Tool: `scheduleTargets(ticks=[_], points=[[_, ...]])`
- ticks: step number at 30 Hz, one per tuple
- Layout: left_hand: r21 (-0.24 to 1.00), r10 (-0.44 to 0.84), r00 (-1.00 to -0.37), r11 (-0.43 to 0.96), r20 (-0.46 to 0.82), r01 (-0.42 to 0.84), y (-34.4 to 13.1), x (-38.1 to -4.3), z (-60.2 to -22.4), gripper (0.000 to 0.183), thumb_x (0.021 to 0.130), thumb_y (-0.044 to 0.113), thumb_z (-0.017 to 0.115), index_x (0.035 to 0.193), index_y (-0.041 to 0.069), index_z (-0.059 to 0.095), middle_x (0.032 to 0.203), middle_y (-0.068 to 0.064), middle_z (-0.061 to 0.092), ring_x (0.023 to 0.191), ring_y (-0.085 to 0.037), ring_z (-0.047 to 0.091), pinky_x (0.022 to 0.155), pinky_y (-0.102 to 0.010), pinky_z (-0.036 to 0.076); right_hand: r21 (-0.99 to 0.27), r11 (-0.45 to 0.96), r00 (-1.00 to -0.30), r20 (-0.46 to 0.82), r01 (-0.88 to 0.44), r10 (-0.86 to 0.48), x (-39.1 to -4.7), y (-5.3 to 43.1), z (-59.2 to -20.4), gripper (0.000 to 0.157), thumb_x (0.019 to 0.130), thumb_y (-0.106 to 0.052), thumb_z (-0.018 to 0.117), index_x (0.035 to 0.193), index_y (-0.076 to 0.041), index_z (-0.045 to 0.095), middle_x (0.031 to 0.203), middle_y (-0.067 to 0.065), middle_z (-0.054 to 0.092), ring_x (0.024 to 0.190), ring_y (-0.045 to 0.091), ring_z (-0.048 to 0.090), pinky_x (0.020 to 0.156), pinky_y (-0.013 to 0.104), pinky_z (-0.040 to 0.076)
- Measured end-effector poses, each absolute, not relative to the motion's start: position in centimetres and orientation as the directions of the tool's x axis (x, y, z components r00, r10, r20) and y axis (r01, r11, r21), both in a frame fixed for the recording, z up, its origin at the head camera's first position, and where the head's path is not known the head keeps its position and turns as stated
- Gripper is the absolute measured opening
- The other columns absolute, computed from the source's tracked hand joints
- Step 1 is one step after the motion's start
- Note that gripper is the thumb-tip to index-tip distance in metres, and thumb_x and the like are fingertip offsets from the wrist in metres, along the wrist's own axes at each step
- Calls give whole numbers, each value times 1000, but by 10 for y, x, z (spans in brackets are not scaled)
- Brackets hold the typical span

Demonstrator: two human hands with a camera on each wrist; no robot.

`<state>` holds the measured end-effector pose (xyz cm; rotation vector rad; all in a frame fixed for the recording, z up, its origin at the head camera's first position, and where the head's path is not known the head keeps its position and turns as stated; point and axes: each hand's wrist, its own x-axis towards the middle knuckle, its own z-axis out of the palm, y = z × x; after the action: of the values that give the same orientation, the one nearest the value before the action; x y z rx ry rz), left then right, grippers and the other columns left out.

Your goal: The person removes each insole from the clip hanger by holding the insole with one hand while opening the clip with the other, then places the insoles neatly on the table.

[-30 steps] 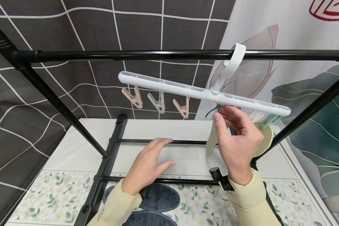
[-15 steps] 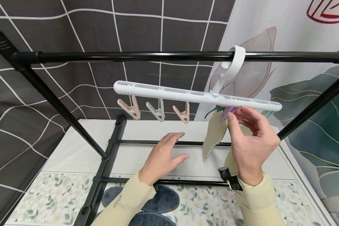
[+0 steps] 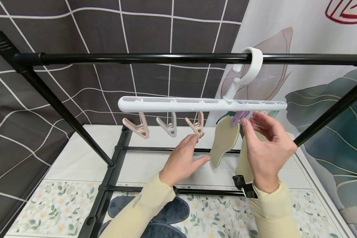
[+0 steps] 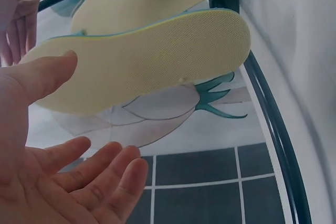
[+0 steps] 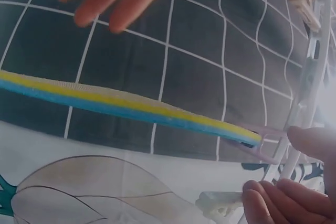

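A pale yellow insole hangs from a purple clip under a white clip hanger. Beside that clip is my right hand, thumb tip close against its end. In the right wrist view a gap separates the thumb from the other fingers. My left hand spreads just left of the insole, thumb near its lower edge; its fingers hold nothing. A second insole hangs farther right, partly behind my right hand, with a green clip above it.
The hanger hooks over a black rail of a standing rack. Pink and grey clips dangle on the hanger's left half. Black lower bars cross below. Slippered feet stand on the floral mat.
The hanger has swung from sloping down rightward to nearly level. My right hand has shifted right and opened away from the purple clip, uncovering the insole. My left hand has moved right and up.
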<state>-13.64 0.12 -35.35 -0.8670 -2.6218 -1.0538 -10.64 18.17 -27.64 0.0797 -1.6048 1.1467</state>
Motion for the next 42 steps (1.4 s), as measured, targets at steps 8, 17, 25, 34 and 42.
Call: scheduleTargets(ticks=[8,17,25,34,42], points=[[564,460,-825,606,328,562,24,-142,-351,79,82,47,65,146,20,28,138,-6,43,118,-18,49,93,-37,44,-683,513,-474,730,-520,492,-103,173,-268,26,72,-6,78,95,4,71,86,20,69,73,6,66,71,21,53],[543,506,-780,564,368,622,39,-139,-358,84,82,52,63,146,13,25,141,-1,39,125,-15,42,100,-31,38,-693,502,-497,721,-517,483,-104,170,-267,25,74,-7,77,97,1,71,88,17,69,74,7,67,70,20,53],[537,458,-794,586,399,607,47,-144,-364,89,79,49,67,146,9,24,141,-4,38,124,-14,42,98,-31,41,-696,478,-495,717,-536,490,-112,168,-269,26,72,-7,78,97,-1,72,86,17,69,72,8,67,69,21,53],[589,396,-845,606,360,535,55,-150,-371,98,77,50,69,147,6,17,139,-8,42,122,-15,45,96,-30,42,-688,473,-482,724,-550,493,-118,163,-271,23,73,-7,77,93,1,71,82,16,69,66,7,65,66,19,53],[652,310,-857,558,411,514,63,-149,-375,93,73,54,71,143,10,29,120,-2,56,106,-12,55,82,-28,48,-698,439,-482,712,-566,511,-116,159,-269,21,72,-6,77,90,4,71,81,17,69,66,10,66,65,20,53]])
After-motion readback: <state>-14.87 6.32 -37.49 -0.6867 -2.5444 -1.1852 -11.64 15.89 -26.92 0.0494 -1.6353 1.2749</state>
